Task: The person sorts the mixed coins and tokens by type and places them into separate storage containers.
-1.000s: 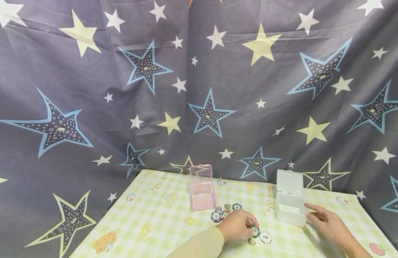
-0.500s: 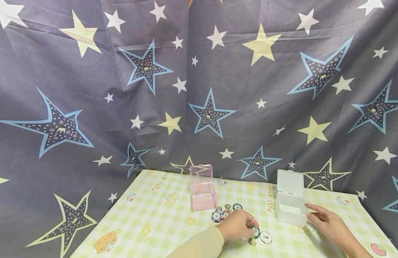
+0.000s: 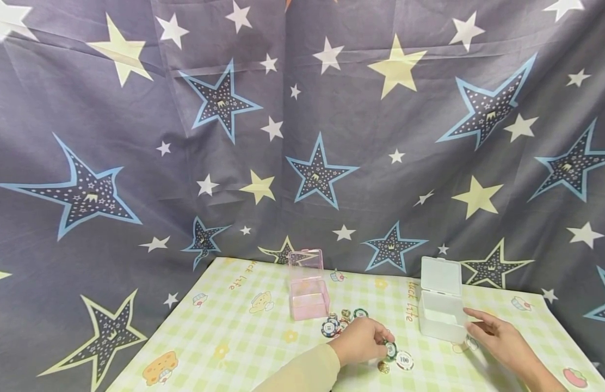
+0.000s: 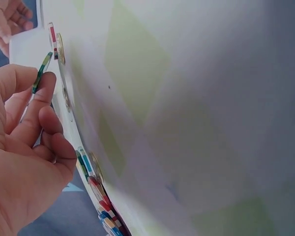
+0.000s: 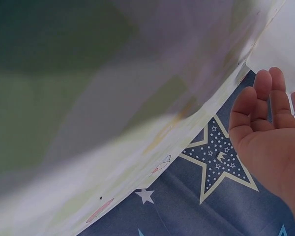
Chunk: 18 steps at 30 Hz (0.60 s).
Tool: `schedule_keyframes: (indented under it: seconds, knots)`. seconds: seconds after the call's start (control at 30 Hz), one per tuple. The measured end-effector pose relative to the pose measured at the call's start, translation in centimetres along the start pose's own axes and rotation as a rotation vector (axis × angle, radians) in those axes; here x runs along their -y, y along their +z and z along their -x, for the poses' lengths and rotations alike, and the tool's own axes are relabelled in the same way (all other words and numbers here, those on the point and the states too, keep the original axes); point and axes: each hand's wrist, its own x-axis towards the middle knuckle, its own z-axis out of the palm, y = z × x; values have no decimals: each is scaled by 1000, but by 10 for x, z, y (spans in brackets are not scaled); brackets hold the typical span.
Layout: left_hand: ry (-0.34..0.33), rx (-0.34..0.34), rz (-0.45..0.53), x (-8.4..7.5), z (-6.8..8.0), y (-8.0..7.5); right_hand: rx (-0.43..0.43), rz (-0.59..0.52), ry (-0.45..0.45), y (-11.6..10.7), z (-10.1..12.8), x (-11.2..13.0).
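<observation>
Green chip [image 3: 390, 350] pinched on edge in left hand [image 3: 359, 341], thumb and curled fingers [image 4: 39, 105] on it, low over the tabletop [image 3: 244, 337], touching or just above, can't tell. White 100 chip [image 3: 405, 360] lies flat just right of it. Chip pile [image 3: 338, 322] behind the left hand, in front of the open pink box [image 3: 308, 299]. Right hand [image 3: 498, 337] holds nothing, fingers relaxed and nearly straight, just beside the open white box [image 3: 440, 316].

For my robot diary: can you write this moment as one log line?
left hand: pinches green chip | right hand: open beside white box | pink box: lid up
</observation>
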Motion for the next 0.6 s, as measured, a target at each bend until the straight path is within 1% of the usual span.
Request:
schedule_keyframes:
  seconds: [0.17, 0.27, 0.6]
  knots:
    - [18, -31, 40, 0, -1, 0, -2, 9, 2, 0, 0, 0]
    - [16, -57, 87, 1, -3, 1, 0, 9, 6, 0, 0, 1]
    - [-84, -148, 303, -4, -8, 4, 5, -8, 14, 0, 0, 2]
